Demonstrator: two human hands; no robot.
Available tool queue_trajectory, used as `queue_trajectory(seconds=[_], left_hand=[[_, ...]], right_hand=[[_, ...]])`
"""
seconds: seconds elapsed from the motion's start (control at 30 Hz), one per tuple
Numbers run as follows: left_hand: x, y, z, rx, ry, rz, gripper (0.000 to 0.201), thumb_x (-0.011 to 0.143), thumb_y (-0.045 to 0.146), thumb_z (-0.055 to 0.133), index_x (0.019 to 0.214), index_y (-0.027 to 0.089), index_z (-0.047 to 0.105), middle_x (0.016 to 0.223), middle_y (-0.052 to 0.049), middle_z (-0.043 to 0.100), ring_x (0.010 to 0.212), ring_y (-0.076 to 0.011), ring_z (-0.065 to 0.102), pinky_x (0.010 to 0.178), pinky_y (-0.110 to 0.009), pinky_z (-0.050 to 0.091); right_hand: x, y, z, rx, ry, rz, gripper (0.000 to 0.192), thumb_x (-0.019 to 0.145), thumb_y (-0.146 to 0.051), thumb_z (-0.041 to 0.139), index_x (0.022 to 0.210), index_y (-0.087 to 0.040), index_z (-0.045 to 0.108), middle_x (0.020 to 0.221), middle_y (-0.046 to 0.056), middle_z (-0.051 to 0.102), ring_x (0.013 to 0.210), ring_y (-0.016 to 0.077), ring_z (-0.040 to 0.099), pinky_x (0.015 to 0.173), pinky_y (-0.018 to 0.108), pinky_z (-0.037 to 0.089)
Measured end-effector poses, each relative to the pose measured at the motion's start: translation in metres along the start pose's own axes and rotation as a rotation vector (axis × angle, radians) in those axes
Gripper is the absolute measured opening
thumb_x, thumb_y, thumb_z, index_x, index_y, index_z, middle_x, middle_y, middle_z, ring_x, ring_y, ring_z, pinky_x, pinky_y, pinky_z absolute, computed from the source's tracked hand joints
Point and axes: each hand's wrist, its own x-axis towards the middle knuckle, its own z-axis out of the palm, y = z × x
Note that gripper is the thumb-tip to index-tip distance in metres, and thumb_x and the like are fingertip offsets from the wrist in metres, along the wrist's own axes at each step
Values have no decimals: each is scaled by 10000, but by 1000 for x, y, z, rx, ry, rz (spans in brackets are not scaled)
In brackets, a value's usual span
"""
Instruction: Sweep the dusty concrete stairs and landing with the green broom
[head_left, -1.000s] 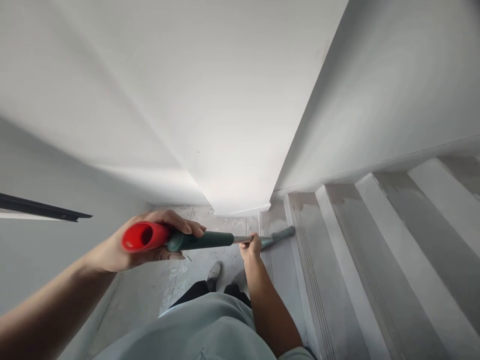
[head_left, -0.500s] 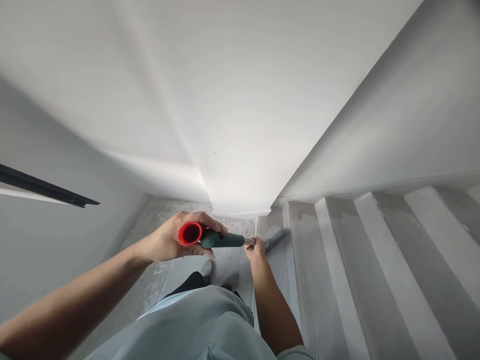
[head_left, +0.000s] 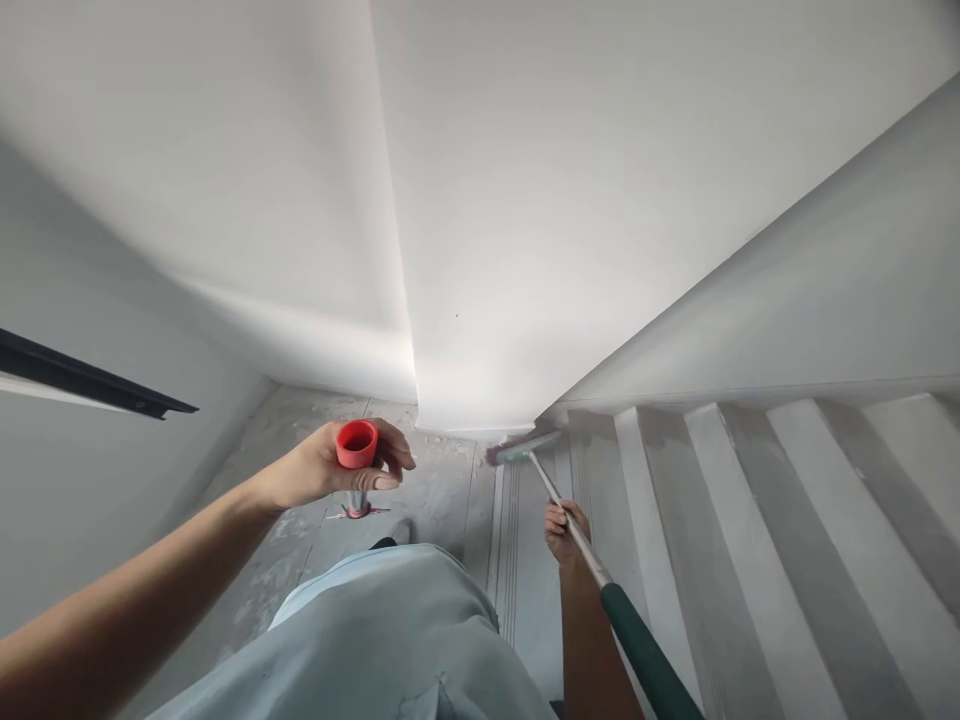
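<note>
My left hand (head_left: 367, 455) is closed around a red-topped pole (head_left: 356, 443), its hollow red end facing up at me. Below the hand, a grey shaft drops to a red piece low over the floor; what the pole's far end is I cannot make out. In my right hand (head_left: 568, 532) is the pale shaft of a broom (head_left: 551, 480). Its green grip (head_left: 645, 650) slants back past my right forearm, and its head (head_left: 525, 446) lies at the foot of the white wall corner, by the edge of the steps.
Grey steps (head_left: 720, 540) run off to the right. A white wall column (head_left: 480, 340) stands ahead of the dusty landing floor (head_left: 435, 480). On the left, a dark rail (head_left: 90, 372) juts out along the wall. Part of a shoe (head_left: 403, 532) shows below me.
The broom's green grip has left my left hand and swung to the lower right. My right hand moved right with the shaft, and the broom head shifted left toward the wall corner.
</note>
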Motion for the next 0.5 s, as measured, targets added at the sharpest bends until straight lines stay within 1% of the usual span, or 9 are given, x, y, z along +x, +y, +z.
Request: queue_trajectory(seconds=[0.03,0.1,0.17,0.2,0.27,0.33,0.4,0.5], left_hand=[[-2,-6,-2,31,21,-18,196,797,228,674,965,139,630,937,-33,699,804,-180,649,681,-237,544],[-3,-15,-4,120,55,-63,216,787,274,688,950,145,631,926,-36,703,818,-175,644,705,-223,532],[-2,-21,-4,204,60,-120,242,774,328,700,943,168,636,940,-39,703,840,-177,638,715,-222,521],[-1,-23,-5,233,53,-143,252,767,352,704,941,183,638,945,-38,701,842,-177,635,717,-227,517],[3,-26,-6,261,37,-166,259,758,387,705,932,204,645,950,-33,695,839,-177,629,718,-239,509],[7,-29,-6,246,45,-169,267,739,414,709,900,209,653,934,-28,693,811,-173,623,705,-246,503],[13,-32,-4,208,49,-169,278,716,427,715,875,207,657,909,-24,697,783,-170,617,690,-249,500],[20,-35,-1,158,-1,-146,284,691,429,723,862,210,666,887,-16,699,782,-173,615,685,-253,497]], right_hand=[[3,5,5,44,-40,95,56,679,-175,532,692,-126,556,516,-58,389,404,38,300,379,138,234],[17,23,21,54,-80,278,44,671,-153,515,633,-130,520,481,-67,367,395,35,292,382,134,230],[36,46,40,25,-98,431,130,653,-132,510,548,-160,438,444,-71,341,386,37,299,382,139,238],[44,56,48,11,-98,478,176,644,-126,510,519,-175,396,431,-71,333,379,36,301,379,142,239],[55,69,58,-10,-92,529,220,635,-121,508,497,-188,350,421,-65,340,368,33,310,370,145,240],[56,75,61,-53,-71,569,231,640,-122,495,489,-193,335,412,-58,350,358,35,320,358,148,231],[46,80,55,-100,-50,578,237,653,-126,486,481,-194,337,405,-56,343,352,35,321,353,146,218],[18,90,34,-150,-55,461,245,681,-147,501,479,-188,370,409,-63,326,350,33,303,353,150,215]])
